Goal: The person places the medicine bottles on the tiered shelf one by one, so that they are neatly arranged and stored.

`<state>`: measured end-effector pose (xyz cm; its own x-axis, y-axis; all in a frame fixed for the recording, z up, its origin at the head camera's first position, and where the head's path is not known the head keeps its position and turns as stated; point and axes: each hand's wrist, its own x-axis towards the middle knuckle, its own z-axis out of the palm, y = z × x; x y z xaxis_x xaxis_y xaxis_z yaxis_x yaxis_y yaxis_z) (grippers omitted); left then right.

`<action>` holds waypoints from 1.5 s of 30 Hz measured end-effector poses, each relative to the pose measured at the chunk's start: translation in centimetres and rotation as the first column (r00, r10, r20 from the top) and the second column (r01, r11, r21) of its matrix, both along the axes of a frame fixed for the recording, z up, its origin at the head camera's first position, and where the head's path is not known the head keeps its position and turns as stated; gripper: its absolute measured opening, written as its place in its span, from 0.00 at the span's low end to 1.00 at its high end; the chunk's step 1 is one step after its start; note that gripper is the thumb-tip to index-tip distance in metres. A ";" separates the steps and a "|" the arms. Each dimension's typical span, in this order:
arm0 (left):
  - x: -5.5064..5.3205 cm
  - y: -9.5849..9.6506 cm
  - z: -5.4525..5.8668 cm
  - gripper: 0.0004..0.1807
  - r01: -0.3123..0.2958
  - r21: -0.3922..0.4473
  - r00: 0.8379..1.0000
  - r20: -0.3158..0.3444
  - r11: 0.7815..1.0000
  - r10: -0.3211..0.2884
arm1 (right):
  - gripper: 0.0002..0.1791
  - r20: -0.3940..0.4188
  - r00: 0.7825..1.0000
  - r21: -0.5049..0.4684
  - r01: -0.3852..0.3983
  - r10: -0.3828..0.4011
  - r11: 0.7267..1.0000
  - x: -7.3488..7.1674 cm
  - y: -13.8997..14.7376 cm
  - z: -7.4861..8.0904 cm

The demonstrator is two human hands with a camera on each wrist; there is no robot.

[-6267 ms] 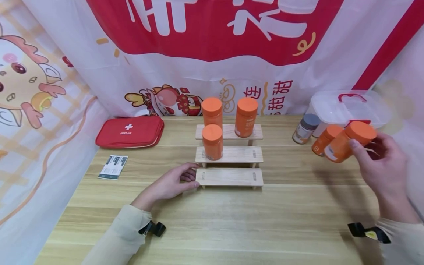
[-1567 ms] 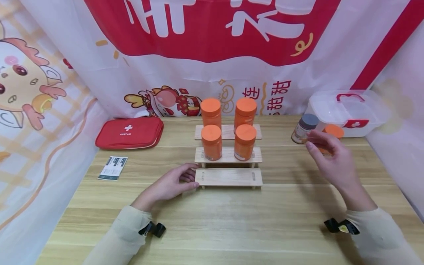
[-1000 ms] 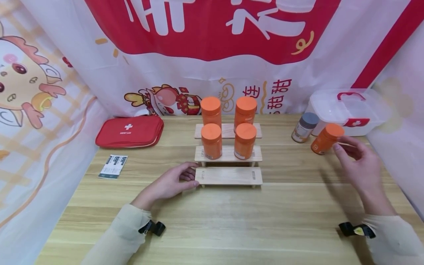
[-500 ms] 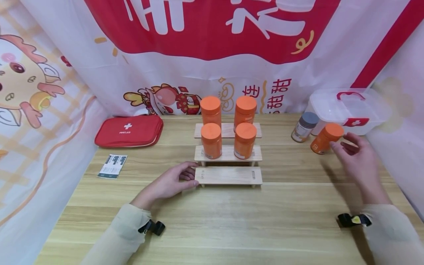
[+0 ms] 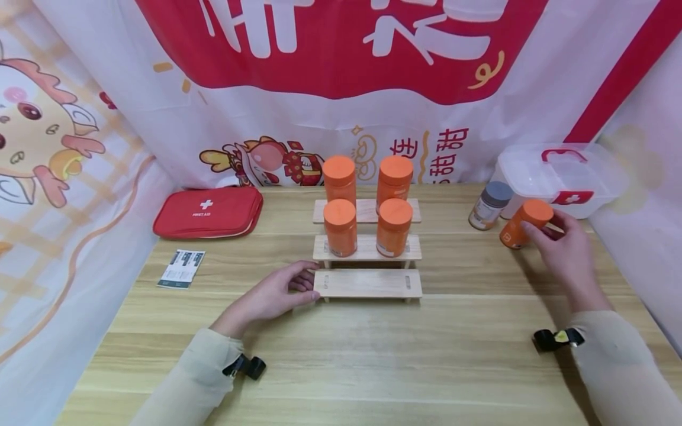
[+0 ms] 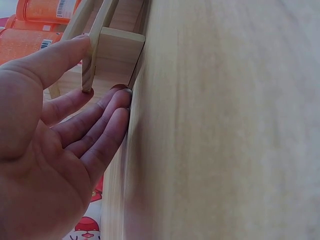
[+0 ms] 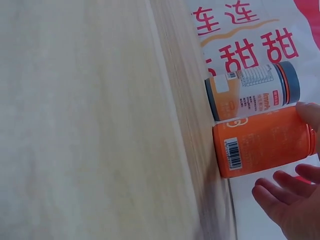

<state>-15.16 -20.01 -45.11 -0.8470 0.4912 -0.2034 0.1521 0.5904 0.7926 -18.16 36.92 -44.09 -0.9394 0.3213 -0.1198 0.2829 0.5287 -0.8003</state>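
My left hand (image 5: 274,293) is at the left end of the lowest step of a wooden stepped rack (image 5: 367,284). In the left wrist view its thumb and index finger pinch the end of that board (image 6: 90,62), the other fingers extended below. My right hand (image 5: 572,254) is around an orange bottle (image 5: 515,232) standing on the table at the right. The right wrist view shows the thumb at the bottle's cap end and the other fingers apart from its side. A grey-capped bottle (image 5: 487,207) stands beside it. Several orange bottles (image 5: 341,234) occupy the rack's upper two steps.
A clear plastic first-aid box (image 5: 559,177) with a red handle stands behind the right-hand bottles. At the left lie a red first-aid pouch (image 5: 208,213) and a printed card (image 5: 182,269). A printed cloth (image 5: 298,112) hangs along the table's back edge.
A fourth orange bottle has gone from my right hand onto the middle step's right side. My right hand has returned to the remaining orange bottle and moved in around it. My left hand has stayed put.
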 end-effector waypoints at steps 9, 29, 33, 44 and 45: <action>0.1 0.0 0.1 0.33 0.001 -0.005 1.000 -0.003 1.000 -0.001 | 0.53 0.000 1.000 0.025 0.016 -0.016 1.000 -0.2 0.1 -0.5; 0.0 -0.1 0.0 0.32 0.002 -0.007 1.000 0.001 1.000 -0.002 | 0.50 -0.003 0.999 -0.004 0.040 -0.040 0.999 0.2 -0.4 -0.3; 0.1 -0.2 0.0 0.32 0.003 -0.010 1.000 0.003 1.000 -0.003 | 0.49 -0.007 0.999 0.020 0.034 -0.034 0.999 0.6 -0.4 -0.3; 0.2 0.0 0.1 0.33 -0.009 -0.017 1.000 0.006 1.000 0.009 | 0.48 -0.010 0.999 0.026 0.039 -0.038 0.999 1.4 -0.5 -0.1; 0.2 0.0 0.1 0.33 -0.008 -0.016 1.000 0.006 1.000 0.008 | 0.48 -0.015 0.999 0.032 0.036 -0.036 0.999 1.6 -0.6 0.0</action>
<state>-14.99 -20.06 -45.02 -0.8498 0.4807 -0.2163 0.1421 0.6040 0.7842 -16.60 36.35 -44.11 -0.9288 0.3583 -0.0951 0.2906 0.5443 -0.7869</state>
